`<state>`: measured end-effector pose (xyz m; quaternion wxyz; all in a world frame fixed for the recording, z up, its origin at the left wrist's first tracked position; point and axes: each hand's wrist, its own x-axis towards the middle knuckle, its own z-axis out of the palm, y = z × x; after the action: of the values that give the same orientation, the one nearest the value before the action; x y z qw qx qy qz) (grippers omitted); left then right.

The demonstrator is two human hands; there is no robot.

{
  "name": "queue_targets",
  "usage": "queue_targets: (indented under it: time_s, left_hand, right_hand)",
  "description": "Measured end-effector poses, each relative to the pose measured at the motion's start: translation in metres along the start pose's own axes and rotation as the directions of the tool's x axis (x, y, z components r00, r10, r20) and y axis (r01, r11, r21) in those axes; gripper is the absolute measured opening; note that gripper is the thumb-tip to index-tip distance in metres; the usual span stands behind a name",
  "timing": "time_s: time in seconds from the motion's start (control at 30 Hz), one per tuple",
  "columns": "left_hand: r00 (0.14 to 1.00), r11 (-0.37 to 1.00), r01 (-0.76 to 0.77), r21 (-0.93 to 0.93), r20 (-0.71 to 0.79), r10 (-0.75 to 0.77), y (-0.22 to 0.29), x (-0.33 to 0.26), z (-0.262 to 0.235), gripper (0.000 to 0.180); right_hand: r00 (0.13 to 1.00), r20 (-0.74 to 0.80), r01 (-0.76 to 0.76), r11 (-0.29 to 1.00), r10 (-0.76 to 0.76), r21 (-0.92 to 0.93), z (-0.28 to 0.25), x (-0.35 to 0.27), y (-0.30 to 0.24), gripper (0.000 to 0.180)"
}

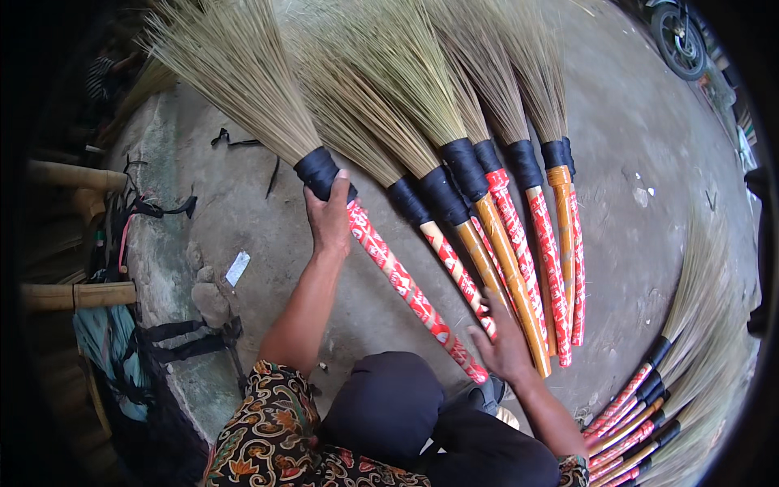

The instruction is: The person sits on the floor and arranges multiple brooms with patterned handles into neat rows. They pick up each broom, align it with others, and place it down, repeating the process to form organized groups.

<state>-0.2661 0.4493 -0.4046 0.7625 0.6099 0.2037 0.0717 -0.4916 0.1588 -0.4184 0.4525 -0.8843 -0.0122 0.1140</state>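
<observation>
My left hand [329,217] is wrapped round the black-bound neck of a broom [396,274]. This broom has a fan of stiff, straw-coloured bristles pointing away from me and a red-and-white patterned handle slanting down toward my right shoe. My right hand [507,345] is beside the lower ends of the other handles, its thumb and fingers apart; whether it touches one is unclear. To the right of the held broom, several more brooms [442,195] lie fanned out and overlapping on the ground. Some of their handles are red-and-white, others yellow-brown.
Another group of brooms [629,422] lies at the lower right. Along the left runs a concrete ledge [158,219] with bamboo poles [81,294], dark straps and a teal cloth [114,345]. Stones [209,302] and black scraps lie near it. A motorbike wheel [680,40] stands far right.
</observation>
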Motion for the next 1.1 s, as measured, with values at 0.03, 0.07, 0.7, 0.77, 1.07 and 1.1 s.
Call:
queue_targets:
  time_s: [0.03,0.07,0.7,0.77,1.07,1.1]
  left_hand:
    - [0.999,0.999,0.024,0.026,-0.029,-0.023,-0.013,0.009,-0.013,0.047]
    - [0.995,0.995,0.083,0.052,-0.068,-0.079,-0.029,0.016,-0.025,0.048]
    - [0.999,0.399,0.042,0.916,-0.027,-0.042,-0.158,0.023,-0.060,0.115]
    - [0.999,0.353,-0.041,0.935,0.030,0.038,-0.171,0.006,-0.068,0.113]
    - [0.900,0.260,-0.347,0.901,0.398,-0.180,-0.235,-0.012,-0.108,0.098]
    - [0.890,0.337,-0.256,0.906,0.357,-0.284,-0.230,-0.017,-0.106,0.093]
  right_hand:
    - [0.991,-0.027,-0.127,0.990,0.129,0.057,-0.003,-0.008,0.009,0.074]
    - [0.986,-0.059,-0.155,0.988,0.156,0.022,-0.009,-0.020,0.020,0.071]
    - [0.178,-0.728,-0.982,0.071,0.662,-0.175,-0.067,-0.492,0.335,0.069]
    - [-0.139,-0.758,-0.984,-0.172,0.638,0.036,-0.052,-0.527,0.349,0.086]
    - [-0.319,-0.678,-0.942,-0.143,0.662,0.304,-0.040,-0.549,0.359,0.110]
    - [-0.267,-0.821,-0.962,-0.091,0.505,0.257,-0.039,-0.551,0.363,0.105]
